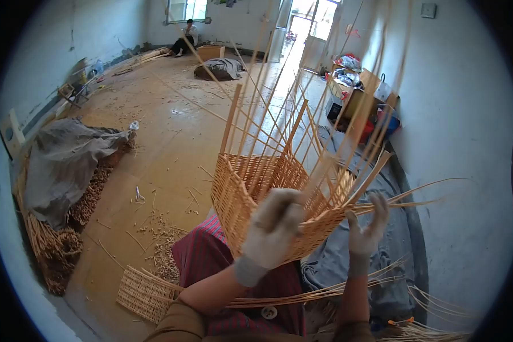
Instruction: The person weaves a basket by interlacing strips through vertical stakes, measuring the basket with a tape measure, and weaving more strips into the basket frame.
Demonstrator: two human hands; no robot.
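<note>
A partly woven wicker basket (233, 196) rests tilted over my lap, long upright stakes rising from its rim. My left hand (275, 228), in a pale glove, is closed at the near side of the basket. A blurred pale shape lies just beyond its fingers; I cannot make out what the hand grips. My right hand (367, 225), also gloved, is at the basket's right corner, thumb and fingers apart. Its thumb is close to the rim, and loose wicker strands (410, 203) stick out to the right beside its fingertips.
A flat woven wicker panel (145, 293) and cut scraps (162, 251) lie on the floor. Scissors (138, 195) are ahead. Left, a grey cloth (68, 165) covers wicker bundles. Boxes and bags (359, 105) stand along the right wall. A person (189, 37) sits far back.
</note>
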